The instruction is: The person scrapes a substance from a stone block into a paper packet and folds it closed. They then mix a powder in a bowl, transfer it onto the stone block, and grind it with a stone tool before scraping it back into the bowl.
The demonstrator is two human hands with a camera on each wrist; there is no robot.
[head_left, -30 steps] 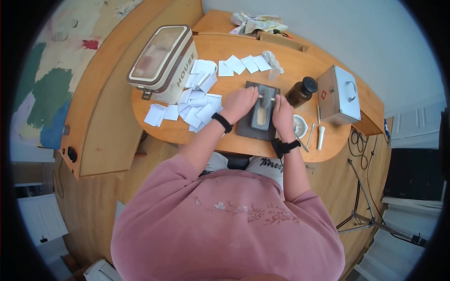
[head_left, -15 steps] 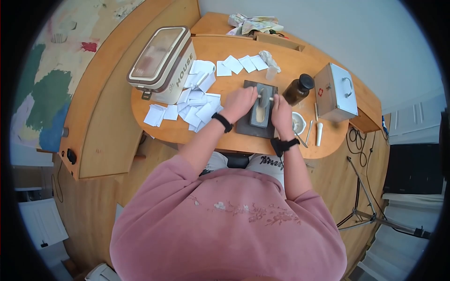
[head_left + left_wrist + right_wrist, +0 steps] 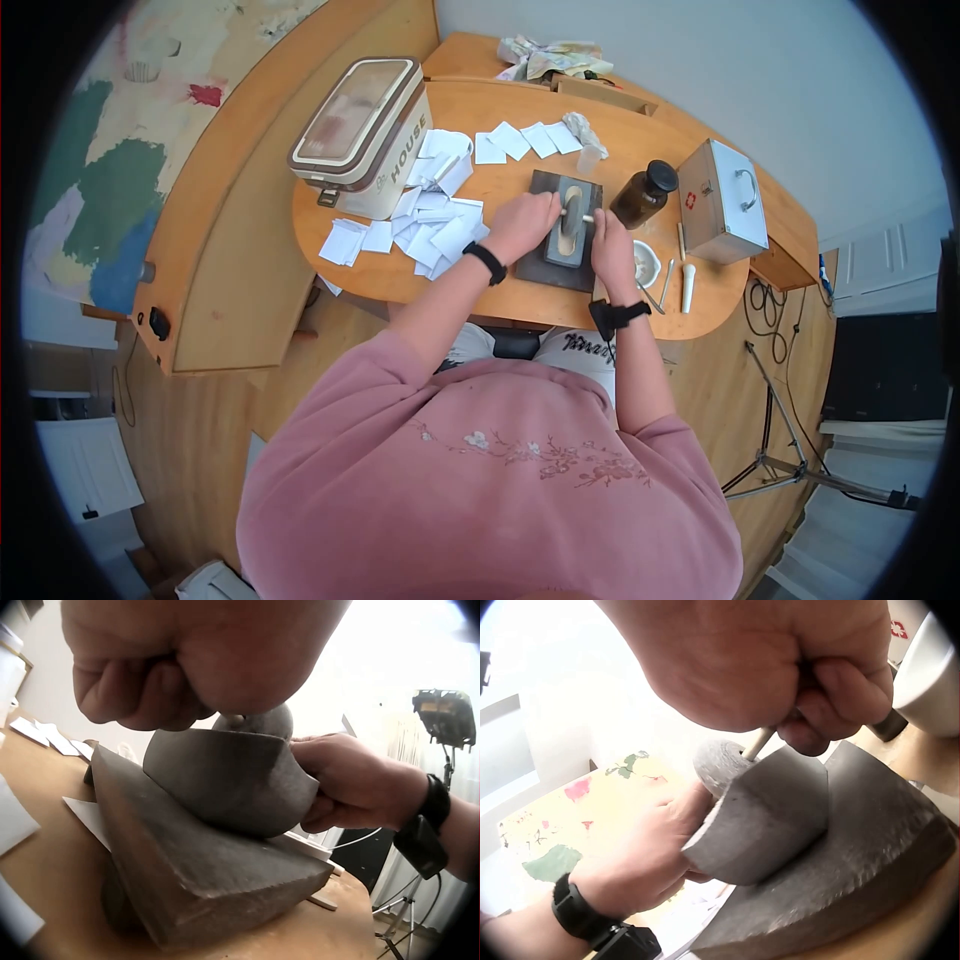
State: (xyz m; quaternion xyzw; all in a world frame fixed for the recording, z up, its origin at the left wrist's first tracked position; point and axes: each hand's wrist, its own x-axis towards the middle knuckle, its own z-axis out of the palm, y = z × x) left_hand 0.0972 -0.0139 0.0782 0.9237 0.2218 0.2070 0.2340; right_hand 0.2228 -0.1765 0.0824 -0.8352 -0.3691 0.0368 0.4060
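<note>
A grey stone grinding wheel (image 3: 571, 216) stands upright in a boat-shaped grinding trough (image 3: 567, 260), with a pale wooden handle (image 3: 758, 742) through its centre. My left hand (image 3: 524, 223) grips the handle's left end, fingers curled. On the other end my right hand (image 3: 613, 252) does the same. Tan powder (image 3: 571, 193) shows in the trough's hollow, partly hidden by the wheel. The trough (image 3: 225, 780) rests on a dark slab (image 3: 217, 855), which sits on the table.
Left of the slab lie many white paper squares (image 3: 430, 235) by a lidded HOUSE box (image 3: 400, 165). To the right stand a brown jar (image 3: 645, 195), a white mortar (image 3: 648, 263), a pestle (image 3: 688, 288), a spoon (image 3: 666, 285) and a silver first-aid case (image 3: 725, 200).
The wheel has rolled along the trough toward my body, both hands moving with it. Powder now shows on its far side too. My grip on the handle stays the same.
</note>
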